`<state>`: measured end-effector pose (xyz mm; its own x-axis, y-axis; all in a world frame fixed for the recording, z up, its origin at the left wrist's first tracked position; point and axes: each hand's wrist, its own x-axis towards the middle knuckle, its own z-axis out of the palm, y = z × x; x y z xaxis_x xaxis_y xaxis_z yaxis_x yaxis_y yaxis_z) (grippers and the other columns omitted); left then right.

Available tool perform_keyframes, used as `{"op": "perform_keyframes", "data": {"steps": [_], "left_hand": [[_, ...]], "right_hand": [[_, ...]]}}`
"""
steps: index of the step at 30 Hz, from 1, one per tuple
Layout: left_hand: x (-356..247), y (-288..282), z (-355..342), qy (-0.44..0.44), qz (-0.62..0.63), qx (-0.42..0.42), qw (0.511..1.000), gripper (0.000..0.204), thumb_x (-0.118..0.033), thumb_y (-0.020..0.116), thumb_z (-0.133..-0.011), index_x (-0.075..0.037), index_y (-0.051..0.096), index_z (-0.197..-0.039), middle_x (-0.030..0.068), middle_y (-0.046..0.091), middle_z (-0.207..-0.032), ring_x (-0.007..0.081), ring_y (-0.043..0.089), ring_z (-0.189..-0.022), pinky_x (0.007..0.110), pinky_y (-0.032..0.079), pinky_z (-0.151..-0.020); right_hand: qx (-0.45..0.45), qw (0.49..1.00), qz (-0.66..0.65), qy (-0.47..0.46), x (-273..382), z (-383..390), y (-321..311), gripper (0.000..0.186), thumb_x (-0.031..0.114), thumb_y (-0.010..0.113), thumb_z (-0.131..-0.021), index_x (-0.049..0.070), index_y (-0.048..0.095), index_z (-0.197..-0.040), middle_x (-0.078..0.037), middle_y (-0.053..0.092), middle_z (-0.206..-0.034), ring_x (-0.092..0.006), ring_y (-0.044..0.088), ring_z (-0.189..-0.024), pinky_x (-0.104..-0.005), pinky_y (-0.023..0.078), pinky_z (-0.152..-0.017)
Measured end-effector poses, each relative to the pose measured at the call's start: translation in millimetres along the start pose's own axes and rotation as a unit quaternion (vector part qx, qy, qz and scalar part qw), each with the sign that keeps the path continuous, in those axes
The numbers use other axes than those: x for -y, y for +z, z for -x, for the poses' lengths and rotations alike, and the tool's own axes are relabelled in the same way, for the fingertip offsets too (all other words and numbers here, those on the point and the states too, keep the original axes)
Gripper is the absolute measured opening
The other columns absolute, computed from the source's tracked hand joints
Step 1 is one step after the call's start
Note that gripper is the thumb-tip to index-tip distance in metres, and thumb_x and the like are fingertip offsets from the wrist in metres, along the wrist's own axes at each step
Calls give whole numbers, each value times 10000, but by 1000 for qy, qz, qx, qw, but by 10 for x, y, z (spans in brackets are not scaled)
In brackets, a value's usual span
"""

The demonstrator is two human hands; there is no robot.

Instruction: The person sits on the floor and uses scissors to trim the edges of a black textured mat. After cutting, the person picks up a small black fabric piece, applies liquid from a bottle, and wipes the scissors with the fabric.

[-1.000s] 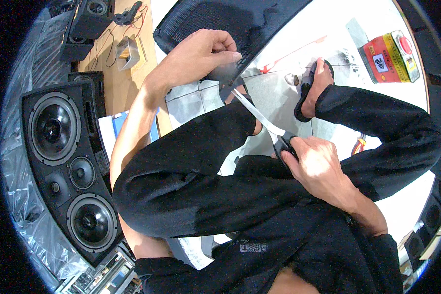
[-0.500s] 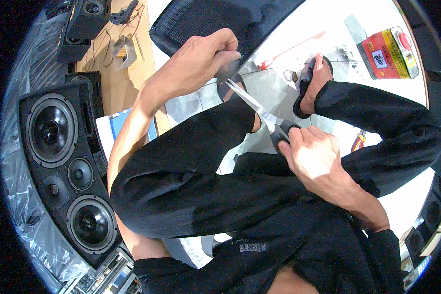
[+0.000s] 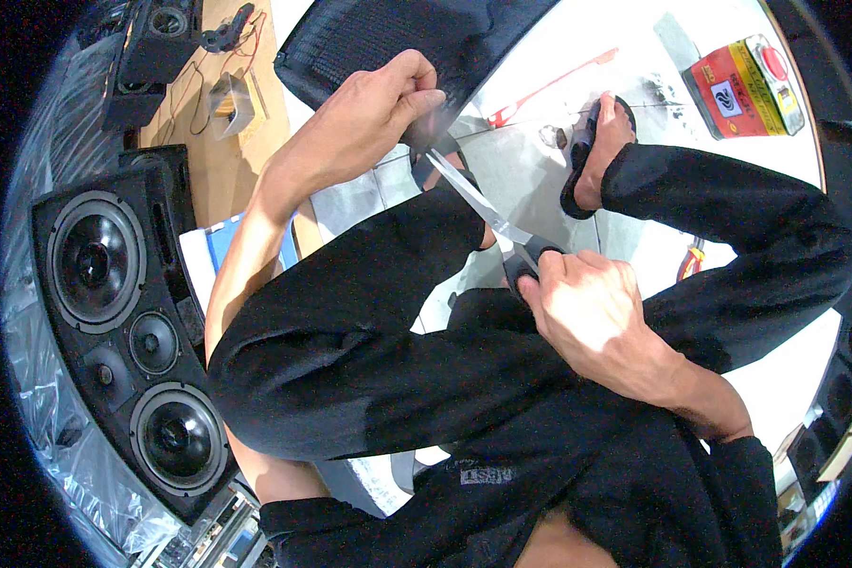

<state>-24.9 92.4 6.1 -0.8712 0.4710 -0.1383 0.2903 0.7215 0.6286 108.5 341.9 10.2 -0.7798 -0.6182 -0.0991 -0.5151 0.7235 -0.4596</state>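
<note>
My right hand (image 3: 592,317) grips a pair of scissors (image 3: 488,213) with dark handles. Their silver blades slant up and left, tips close below my left fingers. My left hand (image 3: 379,109) is closed in a pinch at the lower edge of a black panel (image 3: 398,43), which has a mesh-like face and a loose dark cloth or film along its edge. A thin dark bit shows below the fingertips, too blurred to tell whether it is part of that covering. Both hands are above my crossed legs in black trousers.
Left, a large black loudspeaker (image 3: 95,260) leans near clear plastic sheeting. A wooden board (image 3: 251,142) carries a small clear container (image 3: 235,104) and wires. On the right are a red and yellow metal can (image 3: 743,90) and a red stick-like tool (image 3: 549,90) on the pale floor.
The whole view has shifted slightly. My right hand and the scissors have moved a little left; the left hand keeps its pinch by the panel.
</note>
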Motion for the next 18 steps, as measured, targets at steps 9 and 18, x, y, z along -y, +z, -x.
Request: {"op": "perform_keyframes", "data": {"steps": [9, 18], "left_hand": [[-22, 1, -9, -9, 32, 25, 999, 177, -182, 532, -974, -8, 507, -949, 59, 511, -677, 124, 449, -643, 293, 387, -600], [31, 27, -51, 3, 39, 43, 998, 172, -183, 542, -972, -18, 517, -930, 14, 481, -686, 89, 440, -670, 265, 386, -614]], "right_hand": [[-31, 999, 25, 18, 119, -12, 184, 127, 146, 623, -742, 25, 606, -708, -88, 598, -615, -220, 641, -601, -335, 507, -492], [-27, 995, -80, 57, 236, -64, 271, 161, 147, 613, -761, 14, 581, -675, -154, 619, -586, -292, 652, -547, -395, 513, -472]]}}
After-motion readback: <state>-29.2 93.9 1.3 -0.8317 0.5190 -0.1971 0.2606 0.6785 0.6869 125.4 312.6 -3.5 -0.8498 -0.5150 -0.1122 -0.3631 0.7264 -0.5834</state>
